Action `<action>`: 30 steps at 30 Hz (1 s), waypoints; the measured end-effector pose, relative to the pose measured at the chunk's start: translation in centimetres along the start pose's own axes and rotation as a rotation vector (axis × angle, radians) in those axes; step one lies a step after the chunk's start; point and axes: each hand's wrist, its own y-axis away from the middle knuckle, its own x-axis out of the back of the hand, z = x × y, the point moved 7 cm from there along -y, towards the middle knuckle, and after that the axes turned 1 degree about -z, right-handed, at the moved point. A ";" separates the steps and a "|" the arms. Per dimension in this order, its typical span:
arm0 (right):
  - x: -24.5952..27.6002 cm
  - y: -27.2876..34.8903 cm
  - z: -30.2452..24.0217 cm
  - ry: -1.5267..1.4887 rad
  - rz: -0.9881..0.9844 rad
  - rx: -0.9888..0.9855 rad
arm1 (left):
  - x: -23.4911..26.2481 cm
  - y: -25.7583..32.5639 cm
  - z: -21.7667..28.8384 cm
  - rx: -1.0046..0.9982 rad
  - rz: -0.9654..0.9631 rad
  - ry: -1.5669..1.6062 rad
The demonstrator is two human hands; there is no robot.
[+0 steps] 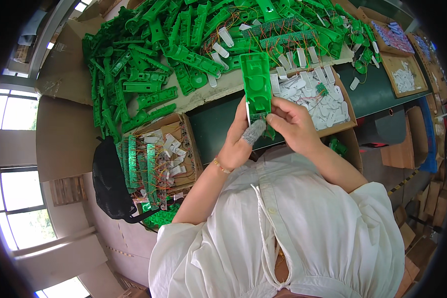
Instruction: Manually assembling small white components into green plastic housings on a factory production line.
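Note:
A long green plastic housing (256, 82) stands upright in front of me, held at its lower end by both hands. My left hand (238, 141) grips it from the left, its thumb in a grey knit finger cot pressed against the bottom. From the right, my right hand (290, 121) pinches the lower edge, where a small green circuit board shows. Behind the housing lies a big heap of similar green plastic parts (159, 54) on the bench.
A cardboard box (345, 107) of white plastic pieces sits just right of my hands. Another cardboard box (184, 124) at my left holds green circuit boards with coloured wires. A black bag (109, 184) hangs beside it. Trays of small parts (402, 74) lie at the far right.

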 end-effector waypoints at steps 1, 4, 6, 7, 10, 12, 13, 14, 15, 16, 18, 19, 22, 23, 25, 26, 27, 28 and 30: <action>0.3 0.0 0.1 -0.004 0.015 -0.012 | -0.2 0.1 0.3 -0.018 -0.071 -0.041; 0.0 0.1 -0.7 0.013 0.031 0.085 | 0.0 0.7 0.5 -0.018 -0.034 -0.178; -0.4 0.1 -1.3 -0.030 0.029 0.061 | -0.1 0.6 1.6 -0.189 -0.052 -0.256; -0.6 0.0 -1.3 -0.072 0.027 0.038 | -0.2 0.7 1.8 -0.200 -0.057 -0.363; -0.6 0.0 -1.1 -0.007 0.065 0.042 | -1.1 0.9 2.0 -0.160 -0.052 -0.487; -0.5 0.3 -1.3 0.091 0.070 -0.009 | -1.1 1.2 2.6 -0.232 0.016 -0.440; -0.5 0.4 -1.2 0.049 0.061 0.017 | -1.3 1.2 2.8 -0.250 0.006 -0.431; -0.5 0.5 -1.3 0.008 0.049 0.045 | -1.3 1.1 3.0 -0.251 0.006 -0.431; -0.5 0.6 -1.5 0.008 0.048 0.045 | -1.3 1.1 3.0 -0.220 0.012 -0.451; -0.4 0.7 -1.8 0.019 0.072 0.041 | -1.3 1.1 2.9 -0.190 0.019 -0.471; -0.5 0.9 -1.9 0.029 0.101 0.040 | -1.3 1.0 2.6 -0.186 0.028 -0.475; -0.4 0.9 -1.8 0.055 0.126 0.043 | -1.3 1.0 2.4 -0.182 0.039 -0.479; -0.4 1.0 -1.7 0.134 0.200 0.135 | -1.4 1.2 2.2 -0.176 0.084 -0.458; -0.4 1.1 -2.1 0.188 0.244 0.224 | -1.3 1.3 2.1 -0.164 0.101 -0.450; -0.5 1.2 -1.9 0.184 0.245 0.226 | -1.3 1.5 1.9 -0.160 0.110 -0.419; -0.6 1.0 -1.9 0.180 0.245 0.231 | -1.1 1.4 1.8 -0.159 0.119 -0.389; -0.4 0.9 -2.0 0.180 0.241 0.232 | -1.1 1.4 1.9 -0.162 0.123 -0.391; -0.4 0.6 -1.4 0.092 0.155 0.122 | -0.9 1.3 1.9 -0.132 0.133 -0.237; -0.7 0.1 -0.6 -0.059 -0.035 -0.033 | -0.4 1.1 1.5 -0.049 0.138 -0.057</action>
